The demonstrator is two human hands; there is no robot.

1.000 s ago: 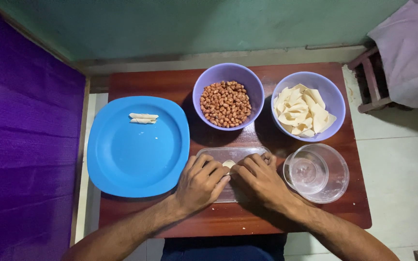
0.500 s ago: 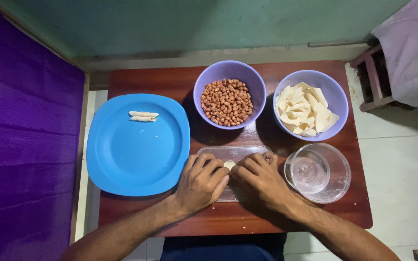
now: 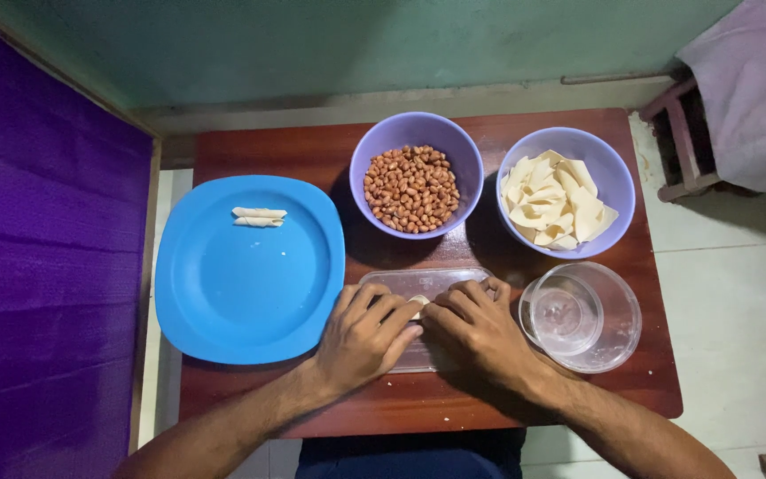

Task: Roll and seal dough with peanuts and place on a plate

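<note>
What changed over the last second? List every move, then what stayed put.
Nothing visibly moved. Both the left hand and right hand stay pressed together on a small pale piece of dough over the clear tray. The two rolls on the blue plate are unchanged.

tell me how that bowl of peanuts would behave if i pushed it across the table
The bowl of peanuts is heaped, so it is probably heavy for its size and should slide rather than tip. Its round plastic-looking wall may skid easily on the smooth wooden table. A quick shove could spill loose nuts over the rim.
</note>
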